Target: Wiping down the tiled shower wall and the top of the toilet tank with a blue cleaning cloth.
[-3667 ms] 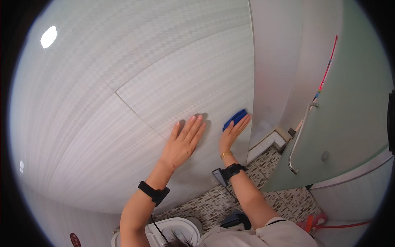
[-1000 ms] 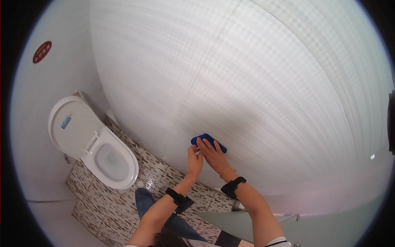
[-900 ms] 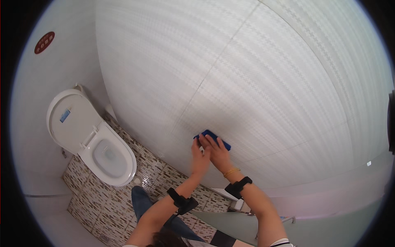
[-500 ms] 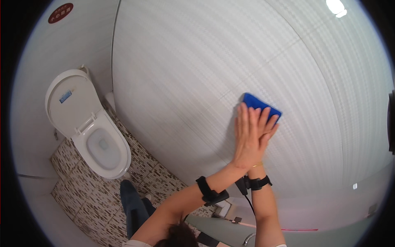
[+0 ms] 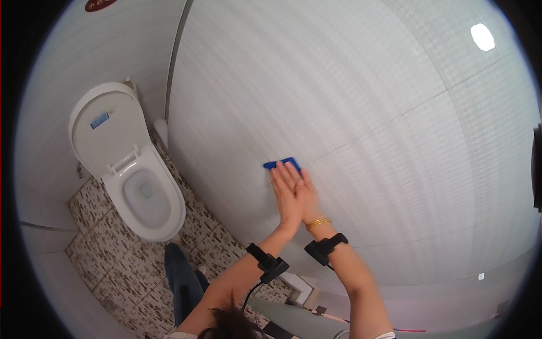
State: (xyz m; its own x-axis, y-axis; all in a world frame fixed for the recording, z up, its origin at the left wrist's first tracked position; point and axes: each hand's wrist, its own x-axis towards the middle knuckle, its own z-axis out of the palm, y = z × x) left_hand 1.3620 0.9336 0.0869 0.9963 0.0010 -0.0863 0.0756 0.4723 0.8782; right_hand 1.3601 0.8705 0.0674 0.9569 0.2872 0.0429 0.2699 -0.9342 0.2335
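Note:
A folded blue cloth [image 5: 290,161] lies flat on the pale tiled wall, partly covered by my fingers. My left hand [image 5: 285,195] rests over my right hand, its fingers stretched out and reaching onto the cloth. Underneath and a little to the right, my right hand [image 5: 307,199] presses the cloth to the wall; its fingertips are mostly hidden by the left one. Gold bracelets [image 5: 318,223] circle the right wrist. Each forearm wears a black strap with a small device, the left one [image 5: 271,266] trailing a cable.
On the left a white toilet [image 5: 175,217] stands with its lid up, near my leg in jeans [image 5: 180,277]. Brown and white mosaic tiles cover the floor [image 5: 107,260]. A metal strip [image 5: 176,56] runs up the wall corner. A greenish panel [image 5: 305,325] is at the lower edge.
Both hands have slid the blue cloth left and slightly down along the wall, staying stacked. The view has shifted a little, with the toilet now slightly farther right.

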